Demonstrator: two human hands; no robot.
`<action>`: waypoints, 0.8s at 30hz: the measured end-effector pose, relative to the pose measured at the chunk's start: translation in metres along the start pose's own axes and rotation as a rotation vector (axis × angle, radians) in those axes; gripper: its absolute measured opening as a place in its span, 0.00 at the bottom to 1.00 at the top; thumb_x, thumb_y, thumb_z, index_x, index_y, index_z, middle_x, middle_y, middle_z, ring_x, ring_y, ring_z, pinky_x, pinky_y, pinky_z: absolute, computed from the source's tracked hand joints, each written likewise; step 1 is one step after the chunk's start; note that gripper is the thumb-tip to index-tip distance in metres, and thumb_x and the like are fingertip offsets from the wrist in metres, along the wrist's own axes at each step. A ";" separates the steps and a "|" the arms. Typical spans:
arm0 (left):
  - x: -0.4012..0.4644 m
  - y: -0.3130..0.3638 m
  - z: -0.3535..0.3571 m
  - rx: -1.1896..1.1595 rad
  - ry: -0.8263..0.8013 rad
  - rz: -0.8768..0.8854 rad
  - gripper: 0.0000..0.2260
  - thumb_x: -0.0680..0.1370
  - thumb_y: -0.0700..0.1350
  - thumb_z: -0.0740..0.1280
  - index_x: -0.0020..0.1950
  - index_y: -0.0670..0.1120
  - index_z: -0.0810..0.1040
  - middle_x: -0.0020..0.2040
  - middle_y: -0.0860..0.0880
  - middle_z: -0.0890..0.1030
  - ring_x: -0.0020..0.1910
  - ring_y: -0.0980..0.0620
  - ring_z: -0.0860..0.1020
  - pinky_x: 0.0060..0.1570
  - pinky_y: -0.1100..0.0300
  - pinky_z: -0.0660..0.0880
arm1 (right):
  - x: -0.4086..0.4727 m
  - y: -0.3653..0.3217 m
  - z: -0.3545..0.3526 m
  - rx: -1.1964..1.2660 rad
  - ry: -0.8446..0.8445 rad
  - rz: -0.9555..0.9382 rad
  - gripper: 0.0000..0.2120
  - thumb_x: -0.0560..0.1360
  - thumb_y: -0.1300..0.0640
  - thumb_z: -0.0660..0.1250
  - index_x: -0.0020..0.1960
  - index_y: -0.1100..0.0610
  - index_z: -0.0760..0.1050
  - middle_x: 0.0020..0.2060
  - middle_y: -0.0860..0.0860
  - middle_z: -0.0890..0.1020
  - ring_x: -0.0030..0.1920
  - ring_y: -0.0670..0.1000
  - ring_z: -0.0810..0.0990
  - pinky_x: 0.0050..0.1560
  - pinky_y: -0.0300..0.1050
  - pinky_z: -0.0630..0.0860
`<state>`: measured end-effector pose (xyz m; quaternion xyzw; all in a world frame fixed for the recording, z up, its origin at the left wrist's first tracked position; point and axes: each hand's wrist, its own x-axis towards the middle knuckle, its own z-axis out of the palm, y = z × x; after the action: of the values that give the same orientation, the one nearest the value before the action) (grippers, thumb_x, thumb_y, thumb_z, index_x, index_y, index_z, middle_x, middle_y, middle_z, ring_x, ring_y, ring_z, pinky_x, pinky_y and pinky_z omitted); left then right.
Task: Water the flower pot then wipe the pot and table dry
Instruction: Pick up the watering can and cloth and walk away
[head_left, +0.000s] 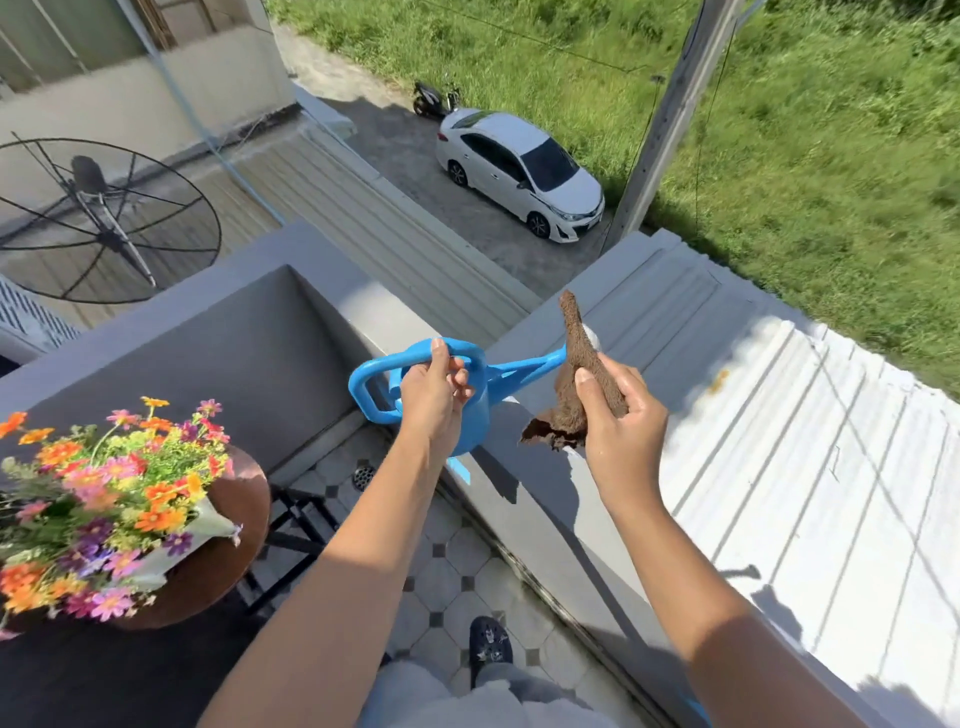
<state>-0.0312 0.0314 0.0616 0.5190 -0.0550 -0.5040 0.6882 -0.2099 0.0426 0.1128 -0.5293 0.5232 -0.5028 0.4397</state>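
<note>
Head view: left hand gripping blue watering can, right hand clutching brown cloth, pot hidden under flowers.

Both bare forearms stretched forward. Left hand curled round a blue watering-can handle; right hand beside it, thumb and fingers pinching a brown cloth.
</note>
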 end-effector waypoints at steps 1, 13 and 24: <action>-0.002 0.012 -0.010 0.048 0.009 0.011 0.11 0.82 0.50 0.60 0.43 0.45 0.73 0.31 0.51 0.71 0.26 0.57 0.68 0.25 0.65 0.66 | -0.004 0.000 0.006 0.020 -0.029 0.016 0.09 0.78 0.61 0.67 0.56 0.53 0.80 0.51 0.54 0.81 0.49 0.44 0.82 0.48 0.35 0.79; 0.022 0.015 -0.170 0.473 0.030 0.000 0.15 0.83 0.54 0.56 0.46 0.43 0.68 0.33 0.49 0.65 0.29 0.55 0.65 0.27 0.62 0.64 | -0.060 0.084 0.120 -0.132 -0.423 0.136 0.11 0.77 0.62 0.68 0.58 0.56 0.80 0.49 0.36 0.80 0.51 0.27 0.77 0.55 0.23 0.71; 0.196 -0.227 -0.369 0.778 0.148 -0.326 0.15 0.83 0.50 0.55 0.38 0.46 0.64 0.30 0.46 0.68 0.22 0.51 0.66 0.22 0.61 0.64 | -0.085 0.397 0.201 -0.472 -0.538 0.344 0.13 0.78 0.60 0.66 0.62 0.59 0.78 0.53 0.45 0.80 0.53 0.37 0.77 0.57 0.24 0.70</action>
<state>0.1403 0.1381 -0.3692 0.7766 -0.1091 -0.5092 0.3545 -0.0499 0.0885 -0.3091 -0.6334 0.5714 -0.1310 0.5052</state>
